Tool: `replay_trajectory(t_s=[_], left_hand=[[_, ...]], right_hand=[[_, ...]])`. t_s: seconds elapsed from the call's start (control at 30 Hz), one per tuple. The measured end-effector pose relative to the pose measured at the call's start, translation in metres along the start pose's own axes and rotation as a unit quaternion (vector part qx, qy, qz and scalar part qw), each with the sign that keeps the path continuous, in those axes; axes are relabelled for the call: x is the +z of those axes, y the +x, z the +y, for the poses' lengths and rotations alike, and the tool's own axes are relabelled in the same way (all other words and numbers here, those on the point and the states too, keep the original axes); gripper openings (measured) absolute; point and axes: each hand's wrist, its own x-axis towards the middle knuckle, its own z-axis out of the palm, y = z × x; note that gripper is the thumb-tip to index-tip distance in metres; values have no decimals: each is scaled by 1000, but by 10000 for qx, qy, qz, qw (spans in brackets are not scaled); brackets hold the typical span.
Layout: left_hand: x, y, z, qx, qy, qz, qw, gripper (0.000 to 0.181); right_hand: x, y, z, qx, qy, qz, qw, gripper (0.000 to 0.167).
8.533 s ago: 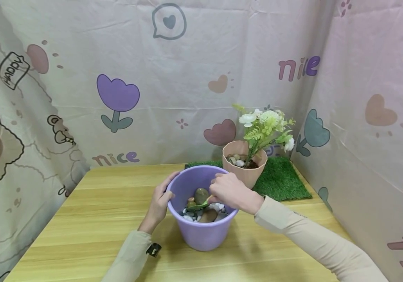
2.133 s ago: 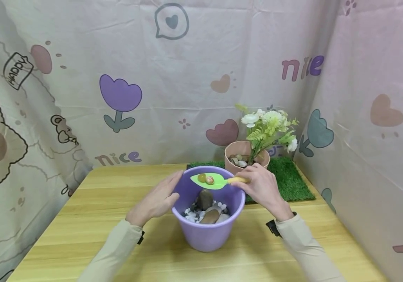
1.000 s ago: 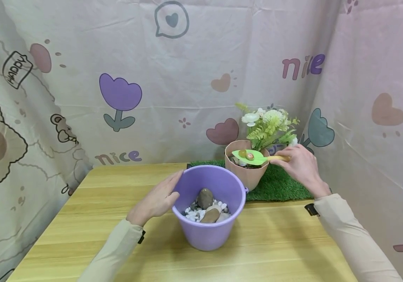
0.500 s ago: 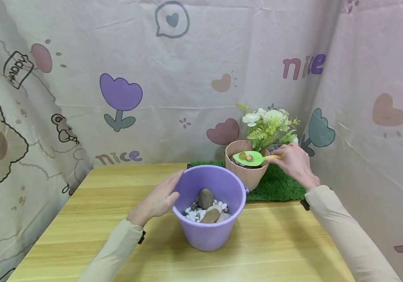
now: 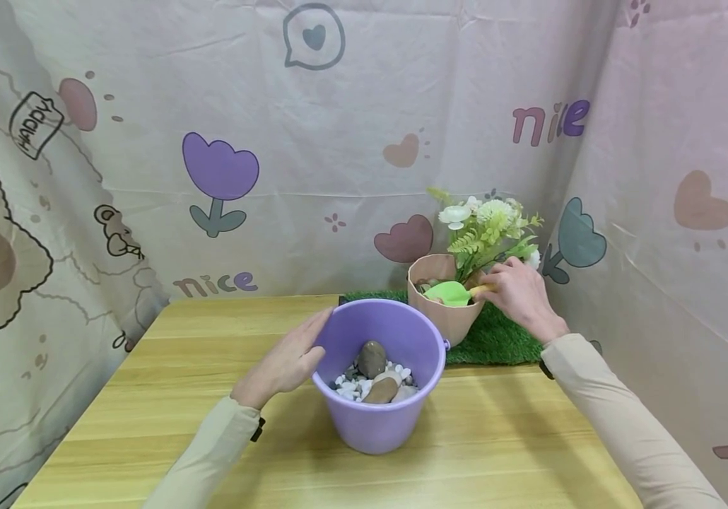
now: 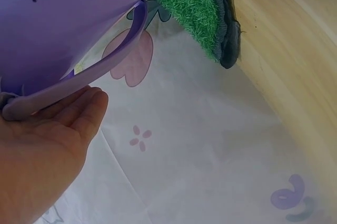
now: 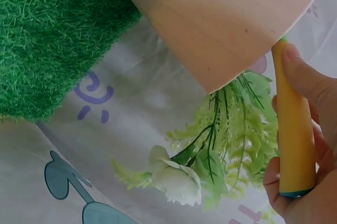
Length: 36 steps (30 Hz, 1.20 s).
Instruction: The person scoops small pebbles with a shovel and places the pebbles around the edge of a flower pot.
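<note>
A purple bucket (image 5: 377, 424) holds white pebbles and a few larger stones. My left hand (image 5: 284, 362) lies against its left rim, fingers straight; in the left wrist view the fingertips are by the bucket's purple handle (image 6: 87, 79). My right hand (image 5: 519, 297) grips the yellow handle (image 7: 295, 129) of a small trowel. Its green leaf-shaped blade (image 5: 447, 293) is tilted inside the mouth of a pink flowerpot (image 5: 447, 324), where the blade's near edge meets the rim. One pinkish pebble (image 5: 438, 300) shows at the blade's lower edge; the yellowish one is not visible.
White flowers with green leaves (image 5: 488, 223) grow from the pot, close to my right hand. Underneath is a green artificial grass mat (image 5: 504, 343). The wooden table (image 5: 211, 353) meets a printed cloth backdrop (image 5: 313, 141) behind.
The trowel has gone from inside the bucket to over the flowerpot, carrying two pebbles. Since half a second ago its blade has tipped and lowered into the pot. The left hand stays put.
</note>
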Motion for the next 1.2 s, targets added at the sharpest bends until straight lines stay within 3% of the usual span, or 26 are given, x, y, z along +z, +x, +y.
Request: replay_trajectory(t_s=[0.27,0.7,1.2], left_hand=[[0,0,0,-26,-14,3,10000,68],[1,-1,0,-75,-12,10,10000,68],[0,-1,0,-88,-16,-7,10000,69]], right_hand=[[-2,-1,0,-310,-196,384,9986,22],[-2,-2,4,-152,-193,1006,9946,24],[-6,-6,0,256,131,764,9967,22]])
